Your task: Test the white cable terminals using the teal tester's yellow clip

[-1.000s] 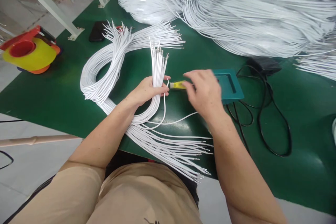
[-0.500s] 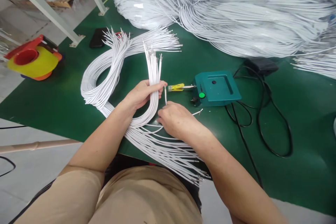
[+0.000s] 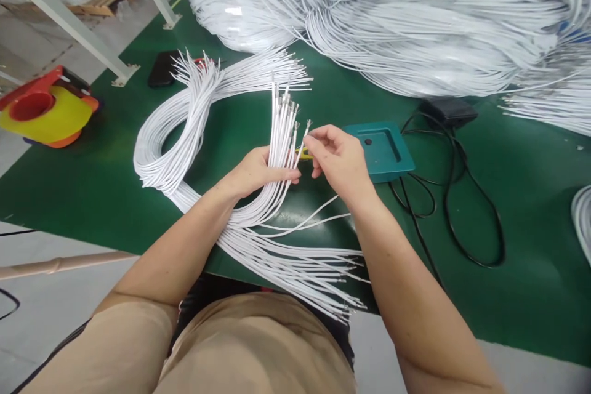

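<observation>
My left hand is closed around an upright bunch of white cables, their stripped ends pointing away from me. Thumb and forefinger of my right hand pinch one white cable just below its frayed tip, at the right side of the bunch. Behind my right hand sits a teal device, partly covered by it. Its yellow tip shows between my two hands. More loose cables fan out toward the table's front edge, below my hands.
A coiled cable bundle lies to the left, a black object behind it. A yellow and red tape dispenser stands far left. Big heaps of white cable fill the back. Black cords and a black adapter lie right.
My right hand has moved up and away from me, from below the yellow tip to beside the bunch. The cable it pinches now stands against the bunch. The view has shifted slightly.
</observation>
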`<move>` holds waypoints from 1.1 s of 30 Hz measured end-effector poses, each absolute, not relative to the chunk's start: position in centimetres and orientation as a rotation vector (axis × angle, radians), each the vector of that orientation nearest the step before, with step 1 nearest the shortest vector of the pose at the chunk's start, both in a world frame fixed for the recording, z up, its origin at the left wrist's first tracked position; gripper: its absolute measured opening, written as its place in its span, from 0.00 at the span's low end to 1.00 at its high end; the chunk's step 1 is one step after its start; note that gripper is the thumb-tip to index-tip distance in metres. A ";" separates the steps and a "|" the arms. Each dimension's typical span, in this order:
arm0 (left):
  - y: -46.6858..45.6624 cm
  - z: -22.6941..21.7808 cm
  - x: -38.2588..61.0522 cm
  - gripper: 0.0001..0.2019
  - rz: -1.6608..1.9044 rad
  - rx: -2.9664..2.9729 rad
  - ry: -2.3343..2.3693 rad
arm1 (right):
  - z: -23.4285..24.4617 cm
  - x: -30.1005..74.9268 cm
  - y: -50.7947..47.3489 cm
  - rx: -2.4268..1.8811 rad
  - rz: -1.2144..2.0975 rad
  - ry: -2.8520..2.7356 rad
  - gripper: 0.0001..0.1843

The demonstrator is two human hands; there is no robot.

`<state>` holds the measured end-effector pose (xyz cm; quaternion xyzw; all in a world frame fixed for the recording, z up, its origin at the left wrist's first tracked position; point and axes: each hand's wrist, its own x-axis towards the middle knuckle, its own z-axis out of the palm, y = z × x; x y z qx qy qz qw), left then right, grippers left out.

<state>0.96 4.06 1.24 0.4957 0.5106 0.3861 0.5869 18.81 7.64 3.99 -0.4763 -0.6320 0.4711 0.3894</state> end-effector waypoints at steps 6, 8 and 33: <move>4.2 1.2 1.0 0.15 1.067 0.965 1.005 | 4.2 17.8 6.9 -1.089 1.472 -1.531 0.09; 4.3 1.1 1.0 0.14 1.110 0.951 1.001 | 4.3 17.5 6.7 -1.066 1.540 -1.544 0.09; 3.8 1.5 1.7 0.16 1.168 0.991 1.053 | 2.5 17.0 7.4 -0.879 2.089 -0.875 0.09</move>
